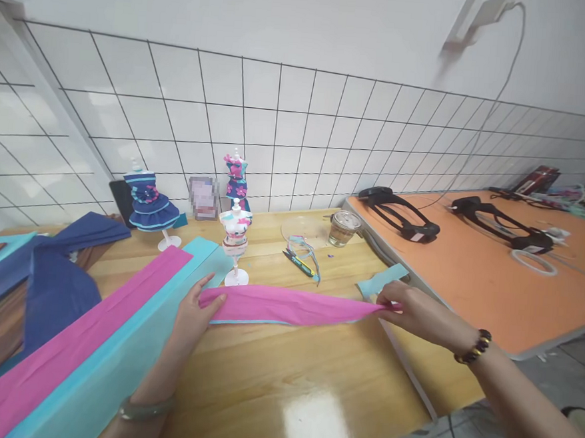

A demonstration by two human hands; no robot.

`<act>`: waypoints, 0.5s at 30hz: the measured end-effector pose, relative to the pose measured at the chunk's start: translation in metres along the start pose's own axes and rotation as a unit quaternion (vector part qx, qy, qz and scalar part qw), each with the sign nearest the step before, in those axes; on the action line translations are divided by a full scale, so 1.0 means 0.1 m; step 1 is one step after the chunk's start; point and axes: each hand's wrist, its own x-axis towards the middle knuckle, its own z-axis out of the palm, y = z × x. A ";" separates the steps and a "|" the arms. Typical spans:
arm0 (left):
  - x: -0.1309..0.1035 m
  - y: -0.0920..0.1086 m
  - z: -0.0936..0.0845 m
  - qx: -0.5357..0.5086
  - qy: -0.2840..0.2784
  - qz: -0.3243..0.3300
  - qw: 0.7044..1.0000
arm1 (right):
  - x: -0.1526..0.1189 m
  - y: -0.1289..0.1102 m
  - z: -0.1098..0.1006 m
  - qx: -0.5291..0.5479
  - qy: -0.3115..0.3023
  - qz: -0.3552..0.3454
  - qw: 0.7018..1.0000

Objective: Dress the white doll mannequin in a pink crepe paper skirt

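A pink fabric strip (286, 305) with a light blue lower edge stretches between my two hands above the wooden table. My left hand (199, 306) grips its left end, thumb on top. At the other end my right hand (401, 303) pinches the gathered cloth. Just behind the strip stands a small white dress form (236, 238) wrapped in pink, white and blue scraps. A light blue fabric piece (381, 278) lies by my right hand. Left of my left hand lie a long pink strip (101, 306) and light blue cloth (129, 328).
Yellow thread snips (300, 265) and a lidded glass (344, 228) are on the wooden table (261, 383). Two dressed mini forms, in a blue dress (151, 199) and a pink-blue outfit (235, 182), stand behind. Black looped devices (397, 214) rest on the orange table (488, 279). Navy cloth (57, 283) lies left.
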 end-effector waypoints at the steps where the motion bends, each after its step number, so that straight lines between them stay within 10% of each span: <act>1: 0.00 -0.01 0.00 -0.002 0.003 0.006 1.000 | -0.04 -0.01 -0.05 0.004 0.004 -0.002 1.000; 8: -0.03 -0.02 0.06 -0.007 -0.020 0.002 1.000 | -0.21 0.02 -0.22 0.045 -0.027 0.096 0.994; 15: -0.12 0.10 0.11 0.024 -0.072 -0.021 0.997 | -0.25 0.40 0.19 0.155 -0.079 0.131 0.976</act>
